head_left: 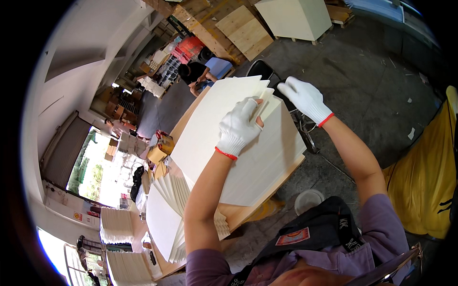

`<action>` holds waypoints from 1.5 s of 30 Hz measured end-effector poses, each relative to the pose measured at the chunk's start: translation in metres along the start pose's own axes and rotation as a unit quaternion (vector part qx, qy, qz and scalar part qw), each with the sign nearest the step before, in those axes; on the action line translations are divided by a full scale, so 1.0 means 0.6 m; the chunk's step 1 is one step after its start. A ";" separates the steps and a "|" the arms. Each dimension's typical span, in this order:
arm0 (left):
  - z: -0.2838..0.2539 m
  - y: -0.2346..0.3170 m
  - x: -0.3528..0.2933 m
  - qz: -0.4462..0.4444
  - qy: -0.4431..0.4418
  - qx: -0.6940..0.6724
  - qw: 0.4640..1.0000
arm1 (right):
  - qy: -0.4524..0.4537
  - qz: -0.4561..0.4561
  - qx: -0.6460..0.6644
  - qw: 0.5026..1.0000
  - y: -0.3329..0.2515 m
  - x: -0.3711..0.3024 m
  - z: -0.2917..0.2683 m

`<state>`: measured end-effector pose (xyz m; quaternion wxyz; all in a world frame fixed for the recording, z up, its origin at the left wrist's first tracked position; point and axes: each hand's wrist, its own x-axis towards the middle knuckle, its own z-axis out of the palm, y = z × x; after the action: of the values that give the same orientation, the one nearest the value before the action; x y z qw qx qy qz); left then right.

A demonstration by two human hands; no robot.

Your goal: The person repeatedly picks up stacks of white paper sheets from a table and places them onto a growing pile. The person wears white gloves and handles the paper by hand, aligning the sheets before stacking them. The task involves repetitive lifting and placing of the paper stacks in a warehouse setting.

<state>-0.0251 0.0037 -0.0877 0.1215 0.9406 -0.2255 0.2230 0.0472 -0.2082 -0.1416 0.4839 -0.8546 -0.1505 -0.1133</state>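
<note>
My left hand (241, 125), in a white knit glove with a red cuff and bare thumb and index tips, rests on a stack of large white sheets (205, 128). Its fingers curl over the right edge of the upper sheets, which fan apart at the far corner. Just right of that corner is my right hand (303, 97), gloved the same way, fingers drawn together; I see nothing in it. More sheets lie beneath on the wooden table (238, 215). A fanned pile of white sheets (167, 209) lies left of my left forearm.
A black chair (261, 70) stands beyond the table's right corner. A white bucket (309, 201) sits on the floor near me, and yellow cloth (424, 176) hangs at right. Another person (193, 74) sits at the far side. Paper stacks (117, 225) line the left.
</note>
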 end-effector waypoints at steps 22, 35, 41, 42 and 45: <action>0.002 -0.014 0.018 -0.172 -0.104 -0.196 0.960 | -0.018 -0.073 0.111 0.991 -0.013 0.016 0.044; 0.002 -0.014 0.015 -0.160 -0.085 -0.205 0.962 | 0.011 -0.074 0.095 0.993 -0.016 0.006 0.054; 0.009 -0.004 0.013 -0.142 -0.017 -0.226 0.963 | 0.005 -0.077 0.085 0.993 -0.016 0.004 0.052; 0.009 -0.012 0.015 -0.135 -0.030 -0.196 0.971 | 0.002 -0.073 0.080 0.994 -0.018 0.002 0.050; 0.005 -0.017 0.016 -0.135 -0.072 -0.167 0.974 | 0.009 -0.083 0.065 0.994 -0.014 0.007 0.053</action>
<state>-0.0115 0.0082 -0.0873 0.2893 0.9424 -0.1387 0.0951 0.0498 -0.1759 -0.1495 0.5283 -0.8050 -0.2241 -0.1505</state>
